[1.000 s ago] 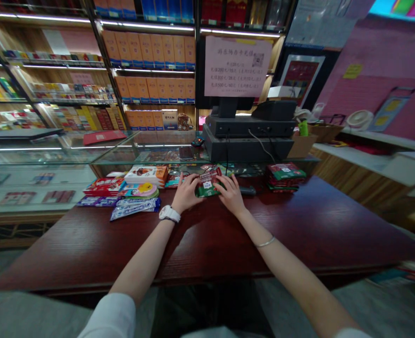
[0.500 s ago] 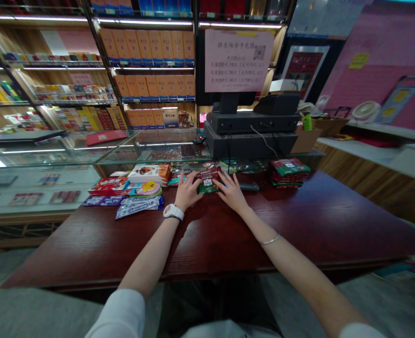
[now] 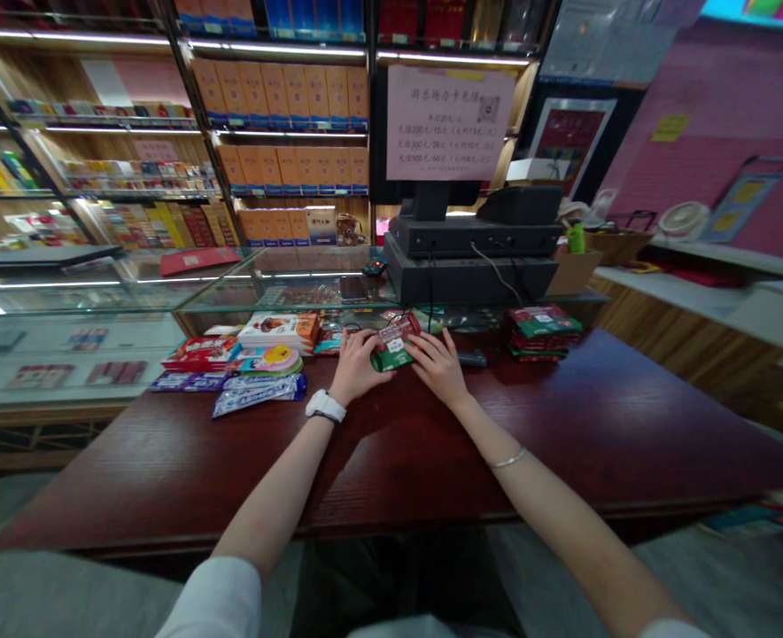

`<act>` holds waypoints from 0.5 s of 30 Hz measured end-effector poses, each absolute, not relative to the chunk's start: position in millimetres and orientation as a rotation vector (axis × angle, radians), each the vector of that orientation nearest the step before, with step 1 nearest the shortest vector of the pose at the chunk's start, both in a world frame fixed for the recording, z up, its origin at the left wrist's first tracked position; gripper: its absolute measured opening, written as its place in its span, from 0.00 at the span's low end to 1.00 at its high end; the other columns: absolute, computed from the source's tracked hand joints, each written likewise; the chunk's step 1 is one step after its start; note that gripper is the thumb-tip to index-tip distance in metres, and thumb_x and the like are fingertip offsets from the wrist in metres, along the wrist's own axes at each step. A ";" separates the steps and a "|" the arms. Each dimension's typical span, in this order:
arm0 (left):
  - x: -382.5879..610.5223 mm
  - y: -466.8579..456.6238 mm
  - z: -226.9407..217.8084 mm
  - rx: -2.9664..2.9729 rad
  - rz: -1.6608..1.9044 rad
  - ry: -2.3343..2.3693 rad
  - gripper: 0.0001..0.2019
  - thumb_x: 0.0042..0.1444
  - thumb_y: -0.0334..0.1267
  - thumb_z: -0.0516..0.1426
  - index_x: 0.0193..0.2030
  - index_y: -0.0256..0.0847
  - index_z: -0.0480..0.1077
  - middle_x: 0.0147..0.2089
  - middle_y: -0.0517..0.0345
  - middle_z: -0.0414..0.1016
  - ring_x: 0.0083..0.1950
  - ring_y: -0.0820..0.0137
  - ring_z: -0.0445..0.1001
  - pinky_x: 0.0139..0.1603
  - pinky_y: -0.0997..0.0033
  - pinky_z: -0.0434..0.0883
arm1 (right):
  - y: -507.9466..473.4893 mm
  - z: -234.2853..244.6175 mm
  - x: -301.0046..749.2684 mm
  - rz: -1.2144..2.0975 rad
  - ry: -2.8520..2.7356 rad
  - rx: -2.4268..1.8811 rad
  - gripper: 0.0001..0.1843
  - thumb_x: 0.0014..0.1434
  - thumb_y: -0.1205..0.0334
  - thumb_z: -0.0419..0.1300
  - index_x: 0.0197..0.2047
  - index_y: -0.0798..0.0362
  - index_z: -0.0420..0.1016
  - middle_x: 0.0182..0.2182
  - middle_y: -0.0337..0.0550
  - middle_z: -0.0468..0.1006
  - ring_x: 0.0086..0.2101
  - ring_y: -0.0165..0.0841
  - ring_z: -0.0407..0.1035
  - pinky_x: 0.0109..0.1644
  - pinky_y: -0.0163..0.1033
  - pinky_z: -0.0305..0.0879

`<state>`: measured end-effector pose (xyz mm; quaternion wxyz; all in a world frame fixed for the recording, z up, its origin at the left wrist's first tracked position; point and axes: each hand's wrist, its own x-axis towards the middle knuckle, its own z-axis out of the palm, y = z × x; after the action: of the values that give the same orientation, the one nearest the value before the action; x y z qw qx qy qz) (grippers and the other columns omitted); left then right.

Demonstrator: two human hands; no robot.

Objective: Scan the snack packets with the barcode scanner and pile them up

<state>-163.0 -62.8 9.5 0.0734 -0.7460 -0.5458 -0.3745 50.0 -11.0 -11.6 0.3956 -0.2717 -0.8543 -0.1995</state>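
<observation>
- Hands first: your left hand and your right hand meet at the far middle of the dark red table, both on one red-and-green packet.
- Your left hand has its fingers curled onto the packet's near-left end, gripping it; a white watch sits on that wrist.
- Your right hand lays its fingers along the packet's right side and pinches it from there; a thin bracelet rings that forearm.
- You hold the packet between the two hands, just near the glass counter.
- Its long axis runs on a slant, from near-left to far-right.
- The green end points near-left towards your left hand; the red end points far-right, towards the black till.
- The red end looks tipped up a little; you cannot tell whether the green end touches the wood.
- To your right, apart from the hands, lies a stack of like packets.
- Just right of your right hand lies a small black object, too dim to name.
- To your left lie blue wrapped bars, and farther back an orange-and-white box.
</observation>
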 end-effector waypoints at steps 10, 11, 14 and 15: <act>-157.0 -61.7 5.6 -2.426 -1.322 -1.585 0.09 0.62 0.42 0.56 0.47 0.46 0.72 0.48 0.59 0.80 0.52 0.66 0.76 0.72 0.47 0.50 | -8.1 -14.2 51.0 -0.422 -2.007 -0.736 0.14 0.68 0.59 0.54 0.52 0.46 0.77 0.41 0.43 0.81 0.44 0.36 0.71 0.70 0.57 0.49; -155.9 -61.8 5.2 -2.393 -1.329 -1.578 0.09 0.62 0.42 0.56 0.47 0.46 0.72 0.48 0.59 0.80 0.52 0.67 0.76 0.72 0.48 0.51 | -8.6 -13.2 51.1 -0.414 -2.002 -0.748 0.14 0.68 0.59 0.53 0.51 0.46 0.77 0.40 0.43 0.81 0.43 0.36 0.71 0.70 0.57 0.49; -154.2 -63.2 5.6 -2.296 -1.300 -1.544 0.09 0.63 0.41 0.56 0.48 0.46 0.72 0.47 0.58 0.80 0.51 0.66 0.76 0.72 0.49 0.52 | -10.8 -10.3 51.1 -0.364 -2.015 -0.784 0.15 0.69 0.57 0.51 0.52 0.46 0.77 0.40 0.43 0.80 0.44 0.37 0.71 0.69 0.57 0.50; -154.3 -64.2 6.3 -2.265 -1.271 -1.524 0.10 0.63 0.41 0.55 0.49 0.46 0.72 0.47 0.58 0.80 0.51 0.66 0.76 0.72 0.49 0.52 | -11.3 -9.7 50.8 -0.338 -2.026 -0.795 0.16 0.69 0.57 0.51 0.53 0.46 0.76 0.40 0.43 0.80 0.44 0.38 0.71 0.69 0.56 0.50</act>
<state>-154.3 -64.2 6.3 0.0649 -0.7506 -0.5051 -0.4211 50.8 -11.3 -9.7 0.4523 -0.3220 -0.8204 -0.1370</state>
